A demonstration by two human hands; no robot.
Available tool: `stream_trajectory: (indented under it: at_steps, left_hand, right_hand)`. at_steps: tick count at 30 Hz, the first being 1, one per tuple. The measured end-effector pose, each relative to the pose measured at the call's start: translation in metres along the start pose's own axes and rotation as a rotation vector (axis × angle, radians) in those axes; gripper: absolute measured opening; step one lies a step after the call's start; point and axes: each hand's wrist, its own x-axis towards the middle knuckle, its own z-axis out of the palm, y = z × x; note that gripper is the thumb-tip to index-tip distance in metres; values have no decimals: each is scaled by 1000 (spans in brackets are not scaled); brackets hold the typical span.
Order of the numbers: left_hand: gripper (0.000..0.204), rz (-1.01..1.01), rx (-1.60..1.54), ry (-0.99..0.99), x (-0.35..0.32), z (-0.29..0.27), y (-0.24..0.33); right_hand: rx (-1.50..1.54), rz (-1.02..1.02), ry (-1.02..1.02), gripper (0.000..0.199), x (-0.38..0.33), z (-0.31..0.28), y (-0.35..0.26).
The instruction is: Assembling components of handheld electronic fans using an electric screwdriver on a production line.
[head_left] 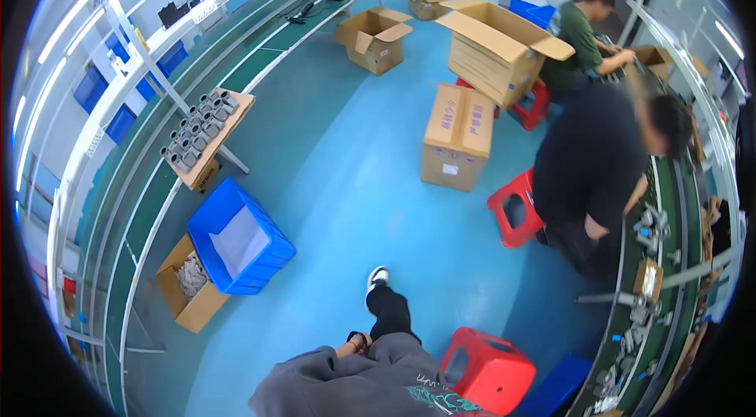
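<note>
My left hand [361, 341] hangs low in front of my grey top, near my dark trouser leg, with a dark band about the wrist. Its fingers are too small and partly hidden, so I cannot make out whether it holds anything. My right hand is out of the picture. One of my legs reaches forward, ending in a black-and-white shoe [378, 276] on the blue floor. The nearest things are a red plastic stool [492, 374] to my right and a blue plastic crate [268, 255] to the left, with a pale sheet inside.
An open carton [183, 311] of small pale parts adjoins the crate. Several grey cylindrical parts stand on a board [224, 122] by the left bench. Ahead are a closed carton [457, 133] and open boxes. Two people work along the right-hand line, beside another red stool [512, 208].
</note>
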Motion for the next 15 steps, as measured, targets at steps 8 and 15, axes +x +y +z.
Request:
stream_trajectory:
  at_steps: [8, 15]
  left_hand:
    - [35, -382, -1115, 425, -165, -184, -137]
    - [27, -363, -1282, 626, -191, -339, -208]
  right_hand:
    - [109, 81, -48, 27, 90, 125, -236]
    - [265, 133, -45, 26, 214, 200, -442]
